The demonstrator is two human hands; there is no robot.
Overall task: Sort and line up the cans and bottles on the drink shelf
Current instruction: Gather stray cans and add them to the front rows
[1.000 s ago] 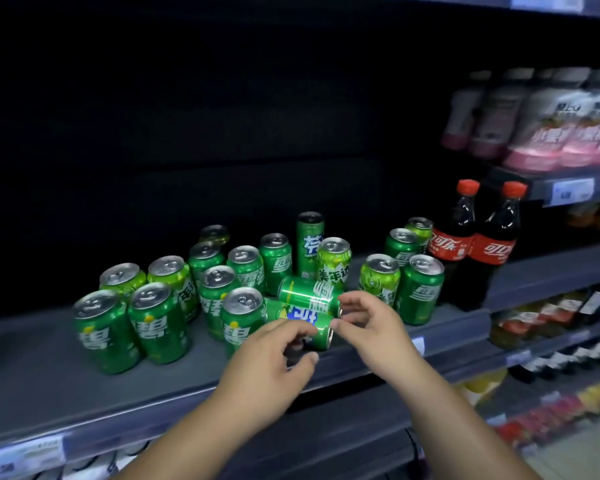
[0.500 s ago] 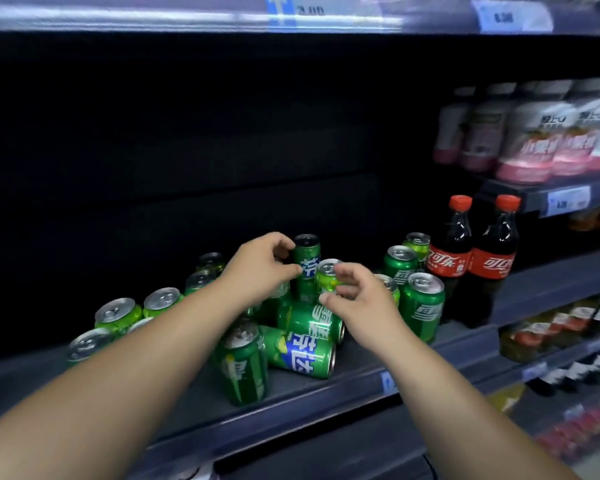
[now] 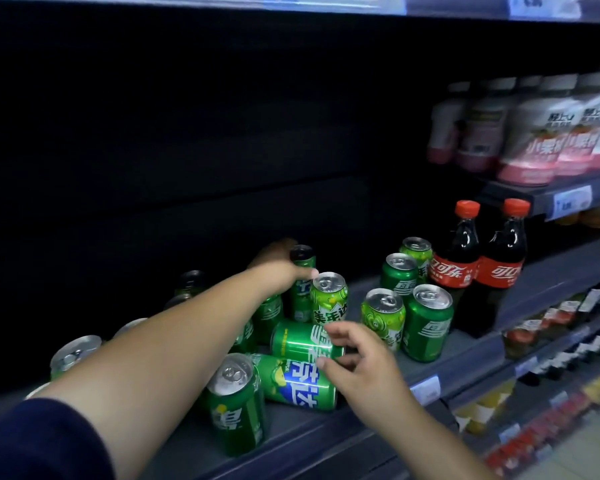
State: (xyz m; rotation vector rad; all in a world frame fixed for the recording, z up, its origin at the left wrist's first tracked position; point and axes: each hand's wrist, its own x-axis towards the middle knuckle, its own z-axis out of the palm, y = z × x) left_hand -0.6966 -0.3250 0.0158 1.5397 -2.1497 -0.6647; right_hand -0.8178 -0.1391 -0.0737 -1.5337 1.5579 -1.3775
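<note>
Left hand [image 3: 278, 268] around tall slim can [image 3: 300, 303]

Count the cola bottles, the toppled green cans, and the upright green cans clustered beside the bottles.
Cola bottles: 2
Toppled green cans: 2
Upright green cans beside the bottles: 4
Total: 8
Further cans behind the left arm are partly hidden and not counted.
</note>
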